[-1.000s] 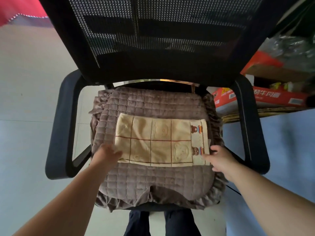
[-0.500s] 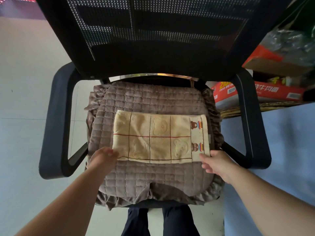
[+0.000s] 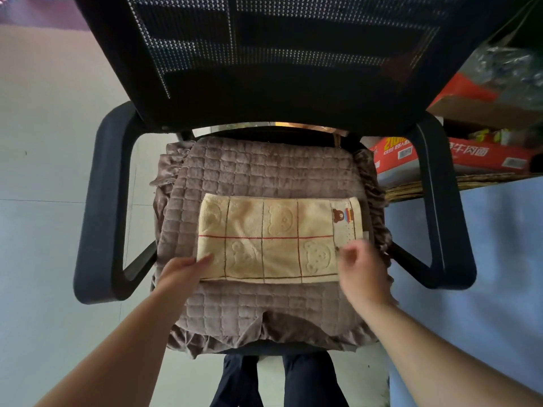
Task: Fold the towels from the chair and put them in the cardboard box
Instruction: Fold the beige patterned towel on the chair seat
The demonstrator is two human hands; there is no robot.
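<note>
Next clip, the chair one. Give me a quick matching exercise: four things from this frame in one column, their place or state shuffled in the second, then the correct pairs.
Column one:
1. towel
2. left hand
3. right hand
4. red box

Column two:
A. on the floor behind the chair's right armrest
B. lying flat on the brown seat cushion
C. at the towel's near left corner
D. blurred, over the towel's end with the bear patch

Pairs: 1-B, 2-C, 3-D, 4-A
</note>
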